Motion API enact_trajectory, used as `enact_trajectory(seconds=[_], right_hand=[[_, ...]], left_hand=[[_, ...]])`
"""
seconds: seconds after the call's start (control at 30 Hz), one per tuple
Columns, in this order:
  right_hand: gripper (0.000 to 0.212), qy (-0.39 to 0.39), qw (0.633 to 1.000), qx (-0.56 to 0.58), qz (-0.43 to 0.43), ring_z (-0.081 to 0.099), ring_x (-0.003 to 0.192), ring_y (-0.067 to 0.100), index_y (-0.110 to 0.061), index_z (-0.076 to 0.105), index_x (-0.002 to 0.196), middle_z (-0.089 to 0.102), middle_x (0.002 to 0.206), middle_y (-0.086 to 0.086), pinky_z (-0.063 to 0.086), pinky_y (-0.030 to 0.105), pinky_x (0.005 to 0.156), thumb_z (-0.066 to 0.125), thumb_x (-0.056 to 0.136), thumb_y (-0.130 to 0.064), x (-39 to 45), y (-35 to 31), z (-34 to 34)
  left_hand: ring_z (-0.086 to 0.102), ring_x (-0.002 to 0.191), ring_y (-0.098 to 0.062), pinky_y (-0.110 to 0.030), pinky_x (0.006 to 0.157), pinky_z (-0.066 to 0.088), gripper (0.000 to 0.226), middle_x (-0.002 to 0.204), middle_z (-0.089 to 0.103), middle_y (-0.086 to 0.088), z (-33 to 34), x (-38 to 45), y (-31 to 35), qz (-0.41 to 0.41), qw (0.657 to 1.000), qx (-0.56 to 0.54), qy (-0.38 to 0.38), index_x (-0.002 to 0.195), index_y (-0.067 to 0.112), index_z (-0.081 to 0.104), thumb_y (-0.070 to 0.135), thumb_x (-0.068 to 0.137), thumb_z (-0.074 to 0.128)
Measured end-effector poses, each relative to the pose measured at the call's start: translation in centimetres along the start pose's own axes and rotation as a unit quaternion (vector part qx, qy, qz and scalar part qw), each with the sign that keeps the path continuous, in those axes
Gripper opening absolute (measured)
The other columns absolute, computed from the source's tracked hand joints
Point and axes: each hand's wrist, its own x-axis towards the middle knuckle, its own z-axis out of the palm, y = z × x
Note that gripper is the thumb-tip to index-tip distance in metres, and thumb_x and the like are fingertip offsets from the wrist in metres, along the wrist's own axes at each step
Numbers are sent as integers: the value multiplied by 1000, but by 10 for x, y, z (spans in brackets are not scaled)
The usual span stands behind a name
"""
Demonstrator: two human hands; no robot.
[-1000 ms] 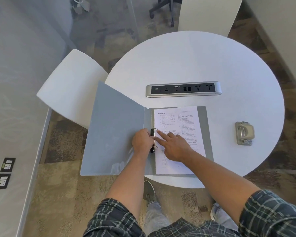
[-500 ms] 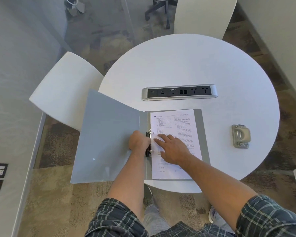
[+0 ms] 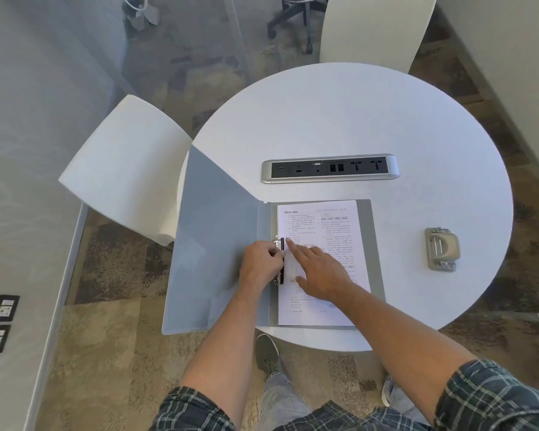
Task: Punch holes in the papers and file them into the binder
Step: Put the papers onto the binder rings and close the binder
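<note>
Left hand clamped on binder ring clip; right hand flat, fingers apart, on paper. Hole punch at 3 o'clock, power strip at 12 on bench.

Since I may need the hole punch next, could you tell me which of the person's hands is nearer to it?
Right. The right hand rests on the paper, on the hole punch side; the left hand is farther, at the binder rings.

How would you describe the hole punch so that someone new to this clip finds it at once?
Start at the round white table and its long silver power strip. Go toward the table's right edge, to the right of the open grey binder. The hole punch lies there alone: small, beige-grey metal, with nothing touching it.
</note>
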Motion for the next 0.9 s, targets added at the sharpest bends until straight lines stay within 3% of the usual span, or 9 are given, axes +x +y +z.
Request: enact_trajectory(seconds=[0.13, 0.23, 0.33, 0.43, 0.5, 0.57, 0.67, 0.77, 0.9], right_hand=[[80, -10, 1000, -3, -10, 33, 148, 30, -37, 6, 166, 24, 171, 0, 37, 45, 117, 51, 99, -32, -2, 3, -2], [67, -9, 1000, -21, -7, 31, 149, 29, -38, 27, 162, 22, 171, 1, 35, 47, 118, 48, 98, -37, -3, 1, -2], [66, -1, 1000, -19, 1, 32, 149, 28, -37, 37, 158, 24, 170, 0, 35, 46, 116, 51, 96, -51, -2, -3, -1], [83, 3, 1000, -29, 10, 34, 148, 27, -35, 39, 157, 26, 169, -1, 36, 46, 115, 57, 86, -73, 1, -6, 0], [91, 10, 999, -46, 12, 36, 146, 27, -32, 39, 156, 28, 168, 0, 37, 46, 113, 60, 80, -79, 2, -8, 3], [88, 28, 998, -60, 17, 39, 145, 28, -31, 39, 155, 31, 167, 2, 39, 46, 112, 59, 83, -77, 2, -11, 7], [76, 50, 995, -80, 22, 44, 141, 31, -28, 42, 152, 38, 164, 5, 42, 47, 109, 54, 91, -71, 1, -15, 12], [74, 63, 994, -86, 19, 50, 136, 32, -24, 42, 154, 45, 160, 8, 46, 47, 106, 51, 93, -66, 0, -19, 14], [82, 76, 993, -87, 10, 54, 131, 30, -19, 34, 160, 51, 155, 6, 46, 46, 105, 50, 93, -64, 0, -19, 13]], left_hand=[[71, 72, -17, -29, 67, 58, 6, 74, 74, 4, 1, 1, -8, 15, 1000, 3, -17, 81, 17, 77, 21, 84, 79], [68, 69, -16, -31, 66, 57, 15, 74, 71, 5, 5, 1, -9, 5, 1000, 15, -8, 79, 20, 71, 23, 78, 86], [64, 75, -19, -34, 68, 54, 28, 89, 65, 2, 5, 1, -8, 34, 998, 50, 5, 84, 19, 66, 25, 71, 90], [59, 81, -16, -32, 70, 49, 30, 107, 52, 5, 0, 0, -9, 70, 995, 62, 33, 96, 21, 60, 23, 78, 83], [60, 81, -18, -31, 69, 48, 24, 112, 53, 7, -3, -1, -11, 100, 992, 58, 46, 101, 20, 58, 13, 82, 71], [63, 81, -22, -34, 71, 52, 25, 111, 60, 5, -4, -1, -12, 115, 991, 51, 38, 103, 19, 59, 3, 84, 58], [63, 84, -22, -35, 74, 53, 33, 101, 68, -1, -4, -3, -11, 102, 994, 45, 21, 113, 24, 59, 4, 88, 52], [65, 105, -23, -37, 92, 55, 49, 116, 70, -1, -6, -3, -9, 88, 995, 39, 7, 133, 25, 61, 6, 88, 53], [67, 100, -25, -36, 85, 56, 41, 110, 72, -2, -11, 1, -1, 76, 996, 46, 5, 118, 21, 71, 12, 83, 50]])
